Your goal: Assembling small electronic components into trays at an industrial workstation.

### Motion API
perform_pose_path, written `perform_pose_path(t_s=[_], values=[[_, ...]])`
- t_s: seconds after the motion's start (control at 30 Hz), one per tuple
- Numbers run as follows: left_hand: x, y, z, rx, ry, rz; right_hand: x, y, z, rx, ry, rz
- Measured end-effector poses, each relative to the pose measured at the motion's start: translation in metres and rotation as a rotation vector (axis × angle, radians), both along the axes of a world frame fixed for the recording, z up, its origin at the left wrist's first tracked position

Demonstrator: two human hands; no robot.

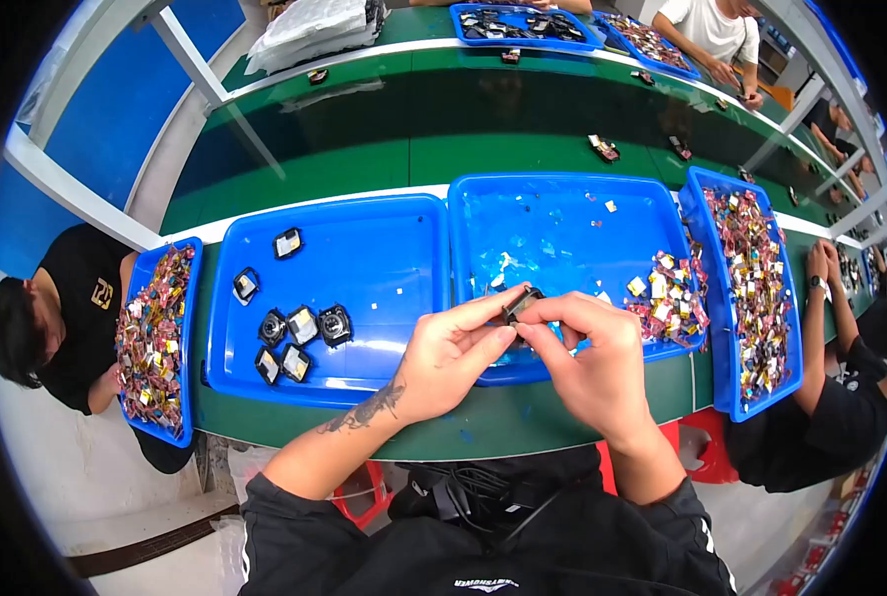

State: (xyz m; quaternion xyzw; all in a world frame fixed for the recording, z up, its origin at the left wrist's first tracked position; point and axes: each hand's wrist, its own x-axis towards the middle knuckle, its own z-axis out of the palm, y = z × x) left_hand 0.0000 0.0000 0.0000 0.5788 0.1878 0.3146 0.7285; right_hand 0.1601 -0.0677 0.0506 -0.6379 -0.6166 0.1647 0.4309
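Note:
Both my hands meet over the near edge of the right-centre blue tray. Between them is a small black plastic housing, held tilted and partly covered by fingers. My left hand pinches it from the left with thumb and forefinger. From the other side, the fingertips of my right hand are closed on it. A heap of small battery-like parts with red and yellow wrapping lies right of my right hand. Several similar black housings rest in the left-centre blue tray.
Narrow blue trays full of small parts flank the work: one on the left, one on the right. A green conveyor belt beyond carries scattered black pieces. People sit close on both sides; another person works across the belt.

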Motion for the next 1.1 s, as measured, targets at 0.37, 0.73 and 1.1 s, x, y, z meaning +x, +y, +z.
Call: perform_pose_path(t_s=[0.37, 0.73, 1.1], values=[[-0.004, -0.002, 0.001, 0.059, 0.039, 0.005, 0.006, 0.001, 0.001, -0.025, -0.021, -0.016], [0.003, -0.001, 0.004, -0.05, -0.101, 0.098, 0.011, 0.006, -0.02, 0.06, 0.474, -0.011], [-0.006, 0.009, 0.015, 0.642, 0.137, 0.106, 0.007, -0.021, -0.023, -0.081, 0.777, 0.062]])
